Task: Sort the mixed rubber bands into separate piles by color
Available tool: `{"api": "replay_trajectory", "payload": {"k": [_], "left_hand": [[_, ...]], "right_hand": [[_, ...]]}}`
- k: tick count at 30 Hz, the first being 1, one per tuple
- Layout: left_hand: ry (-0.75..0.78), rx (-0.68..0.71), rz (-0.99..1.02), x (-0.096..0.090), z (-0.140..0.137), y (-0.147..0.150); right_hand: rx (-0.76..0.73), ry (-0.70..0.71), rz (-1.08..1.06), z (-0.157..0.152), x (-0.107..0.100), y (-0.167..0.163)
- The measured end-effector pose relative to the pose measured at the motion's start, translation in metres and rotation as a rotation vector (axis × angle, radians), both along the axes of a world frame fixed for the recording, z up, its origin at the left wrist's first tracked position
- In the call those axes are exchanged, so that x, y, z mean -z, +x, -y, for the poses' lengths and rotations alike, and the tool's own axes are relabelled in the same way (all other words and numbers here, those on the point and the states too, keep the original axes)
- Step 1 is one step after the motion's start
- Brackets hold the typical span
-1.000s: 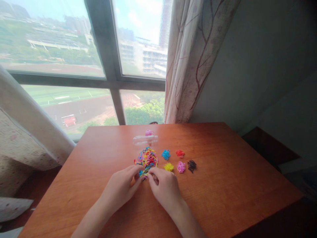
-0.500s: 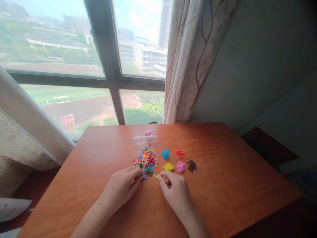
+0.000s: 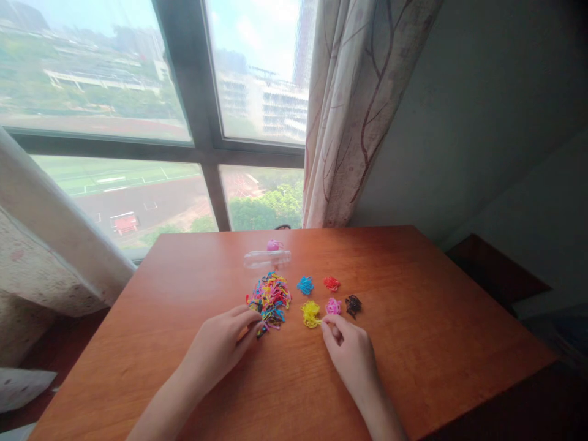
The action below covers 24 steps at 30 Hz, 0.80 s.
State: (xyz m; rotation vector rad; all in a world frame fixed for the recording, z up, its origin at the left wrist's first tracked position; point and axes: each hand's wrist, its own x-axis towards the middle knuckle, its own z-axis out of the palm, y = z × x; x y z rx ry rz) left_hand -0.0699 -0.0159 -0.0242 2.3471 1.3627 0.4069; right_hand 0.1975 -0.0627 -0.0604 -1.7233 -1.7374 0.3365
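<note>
A mixed heap of small coloured rubber bands [image 3: 271, 294] lies on the wooden table. My left hand [image 3: 227, 337] is at the heap's near left edge, thumb and fingers curled together against it; what is between the fingertips is hidden. Just right of the heap is a yellow pile of rubber bands [image 3: 310, 312]. My right hand [image 3: 351, 343] pinches a yellow rubber band [image 3: 320, 321] at that pile's right edge. Around it are a blue pile [image 3: 305, 285], a red pile [image 3: 331, 283], a pink pile [image 3: 333, 305] and a black pile [image 3: 353, 305].
Behind the heap a clear plastic container [image 3: 267, 259] lies on its side, with a pink-purple object [image 3: 274, 245] behind it. The wooden table [image 3: 413, 306] reaches to the window [image 3: 206, 153]. Curtains [image 3: 351, 122] hang on both sides of the window.
My right hand has moved right with the yellow rubber band, from beside the mixed heap to the yellow pile. My left hand stays at the heap. The view has shifted slightly.
</note>
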Motion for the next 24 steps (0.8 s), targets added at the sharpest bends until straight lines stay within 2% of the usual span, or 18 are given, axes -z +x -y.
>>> {"api": "replay_trajectory", "payload": {"k": [10, 15, 19, 24], "left_hand": [[0.048, 0.010, 0.031, -0.004, 0.002, 0.000], [0.052, 0.016, 0.077, -0.003, 0.002, 0.001], [0.061, -0.018, 0.155, 0.001, 0.001, 0.005], [0.027, -0.038, 0.308, 0.005, 0.002, 0.016]], "right_hand": [[0.014, 0.005, 0.106, -0.007, 0.003, -0.006], [0.016, 0.022, 0.087, -0.005, 0.003, -0.007], [-0.035, 0.018, 0.029, 0.000, -0.002, -0.021], [-0.197, -0.061, -0.044, 0.013, -0.003, -0.052]]}}
